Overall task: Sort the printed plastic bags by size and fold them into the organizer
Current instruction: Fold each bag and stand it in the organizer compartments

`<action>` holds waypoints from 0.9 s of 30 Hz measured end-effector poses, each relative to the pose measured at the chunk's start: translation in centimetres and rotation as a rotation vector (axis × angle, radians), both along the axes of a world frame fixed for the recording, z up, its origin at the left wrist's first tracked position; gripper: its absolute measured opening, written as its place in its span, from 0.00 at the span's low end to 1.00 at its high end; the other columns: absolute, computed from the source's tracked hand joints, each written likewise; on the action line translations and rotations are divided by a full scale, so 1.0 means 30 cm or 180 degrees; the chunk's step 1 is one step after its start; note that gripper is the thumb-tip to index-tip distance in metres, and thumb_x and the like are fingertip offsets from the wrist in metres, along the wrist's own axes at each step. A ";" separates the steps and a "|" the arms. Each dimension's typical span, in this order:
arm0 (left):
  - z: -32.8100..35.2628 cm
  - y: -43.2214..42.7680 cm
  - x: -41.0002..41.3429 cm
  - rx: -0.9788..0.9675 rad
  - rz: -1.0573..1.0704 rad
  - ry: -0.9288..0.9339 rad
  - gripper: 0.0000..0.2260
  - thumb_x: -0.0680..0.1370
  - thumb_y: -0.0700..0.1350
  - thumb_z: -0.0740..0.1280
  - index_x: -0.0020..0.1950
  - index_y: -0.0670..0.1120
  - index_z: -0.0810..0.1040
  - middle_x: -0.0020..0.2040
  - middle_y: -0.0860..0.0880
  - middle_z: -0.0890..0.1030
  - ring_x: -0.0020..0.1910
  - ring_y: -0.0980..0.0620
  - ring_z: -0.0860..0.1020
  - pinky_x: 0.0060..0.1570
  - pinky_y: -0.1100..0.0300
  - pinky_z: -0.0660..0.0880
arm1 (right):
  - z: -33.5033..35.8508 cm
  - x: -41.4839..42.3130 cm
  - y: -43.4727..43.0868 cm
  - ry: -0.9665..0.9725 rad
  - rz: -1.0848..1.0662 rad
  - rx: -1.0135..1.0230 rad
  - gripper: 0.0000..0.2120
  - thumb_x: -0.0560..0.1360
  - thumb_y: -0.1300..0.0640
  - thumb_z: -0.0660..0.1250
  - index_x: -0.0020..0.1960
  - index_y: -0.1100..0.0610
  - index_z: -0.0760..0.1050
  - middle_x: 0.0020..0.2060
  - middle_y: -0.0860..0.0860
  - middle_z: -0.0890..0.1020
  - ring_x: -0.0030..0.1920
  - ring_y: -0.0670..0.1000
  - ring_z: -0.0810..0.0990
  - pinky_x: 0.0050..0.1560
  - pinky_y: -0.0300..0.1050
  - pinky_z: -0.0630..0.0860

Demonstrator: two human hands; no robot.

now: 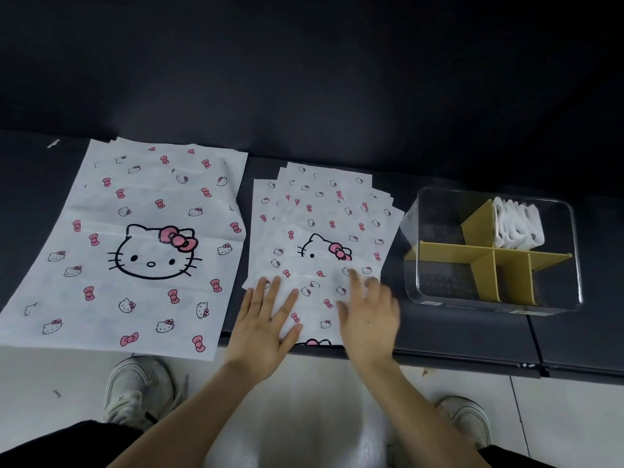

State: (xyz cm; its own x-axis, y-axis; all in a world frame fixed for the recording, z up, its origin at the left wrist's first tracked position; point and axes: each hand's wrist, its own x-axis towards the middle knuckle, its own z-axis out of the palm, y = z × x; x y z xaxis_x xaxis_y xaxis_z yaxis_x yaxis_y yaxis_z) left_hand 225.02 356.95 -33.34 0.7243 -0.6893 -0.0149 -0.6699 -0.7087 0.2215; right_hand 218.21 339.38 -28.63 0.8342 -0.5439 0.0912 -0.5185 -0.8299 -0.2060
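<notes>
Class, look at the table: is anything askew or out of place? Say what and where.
The middle stack of smaller bags is askew: its sheets fan out, far corners splayed rather than aligned. Nothing looks spilled or torn.

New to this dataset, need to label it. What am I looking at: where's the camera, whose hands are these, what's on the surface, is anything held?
There is no machine here. A person wears one wide-angle camera on the head, looking down, so you see their own arms and shoes. On the dark bench lie a stack of large printed bags, a stack of smaller bags and a clear organizer with yellow dividers. Folded bags fill its back right compartment. The left hand and the right hand lie flat on the top small bag, whose near part looks folded over. Nothing is gripped. The right hand is blurred.
</notes>
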 end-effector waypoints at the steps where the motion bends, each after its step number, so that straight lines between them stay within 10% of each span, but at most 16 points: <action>1: -0.001 0.001 0.002 0.0012 -0.0010 0.0000 0.27 0.81 0.61 0.45 0.75 0.49 0.63 0.76 0.42 0.59 0.75 0.40 0.55 0.72 0.45 0.52 | -0.023 -0.009 0.031 -0.0052 0.0548 -0.0208 0.23 0.72 0.50 0.68 0.64 0.56 0.75 0.54 0.60 0.79 0.52 0.61 0.77 0.53 0.57 0.74; 7: -0.008 0.003 0.003 0.0033 -0.0034 -0.0049 0.28 0.81 0.62 0.45 0.75 0.50 0.62 0.76 0.42 0.59 0.75 0.40 0.55 0.73 0.44 0.50 | -0.122 -0.150 -0.011 0.0643 0.1062 -0.0023 0.25 0.83 0.45 0.39 0.73 0.51 0.63 0.72 0.57 0.67 0.73 0.57 0.61 0.68 0.63 0.55; 12: -0.002 0.006 0.003 0.0190 -0.0084 -0.0071 0.28 0.81 0.62 0.43 0.76 0.50 0.60 0.76 0.42 0.58 0.75 0.40 0.54 0.72 0.43 0.50 | -0.050 -0.092 -0.093 0.0470 0.0889 0.0125 0.27 0.83 0.47 0.40 0.69 0.57 0.70 0.65 0.62 0.74 0.65 0.62 0.73 0.62 0.63 0.72; 16: 0.004 0.007 0.022 0.0328 -0.0350 -0.0187 0.27 0.81 0.62 0.43 0.76 0.50 0.59 0.76 0.41 0.59 0.75 0.39 0.56 0.70 0.41 0.52 | 0.038 0.120 -0.147 0.0809 0.0881 0.0548 0.28 0.79 0.52 0.61 0.75 0.60 0.58 0.70 0.59 0.65 0.69 0.60 0.66 0.67 0.53 0.65; 23: 0.021 0.021 0.139 0.0060 -0.1158 -0.0328 0.26 0.81 0.62 0.49 0.74 0.50 0.65 0.75 0.42 0.62 0.74 0.41 0.59 0.71 0.41 0.53 | 0.100 0.112 -0.176 0.1371 0.0304 0.1201 0.11 0.73 0.48 0.68 0.52 0.51 0.77 0.48 0.47 0.80 0.50 0.51 0.78 0.43 0.41 0.72; 27: 0.078 -0.002 0.126 -0.0835 -0.0773 -0.0086 0.20 0.76 0.54 0.63 0.64 0.45 0.76 0.67 0.43 0.74 0.69 0.45 0.68 0.70 0.48 0.61 | 0.106 0.016 -0.154 0.0308 -0.0660 0.3120 0.08 0.71 0.62 0.71 0.35 0.55 0.74 0.36 0.52 0.81 0.28 0.50 0.78 0.24 0.38 0.67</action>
State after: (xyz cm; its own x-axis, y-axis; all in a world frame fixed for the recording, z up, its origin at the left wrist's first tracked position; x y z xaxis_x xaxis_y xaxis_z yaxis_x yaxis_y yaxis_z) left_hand 228.80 356.90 -30.99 0.5365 -0.8193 0.2023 -0.8200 -0.4493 0.3546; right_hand 218.68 334.77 -25.46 0.6947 -0.4779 -0.5375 -0.6841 -0.2083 -0.6990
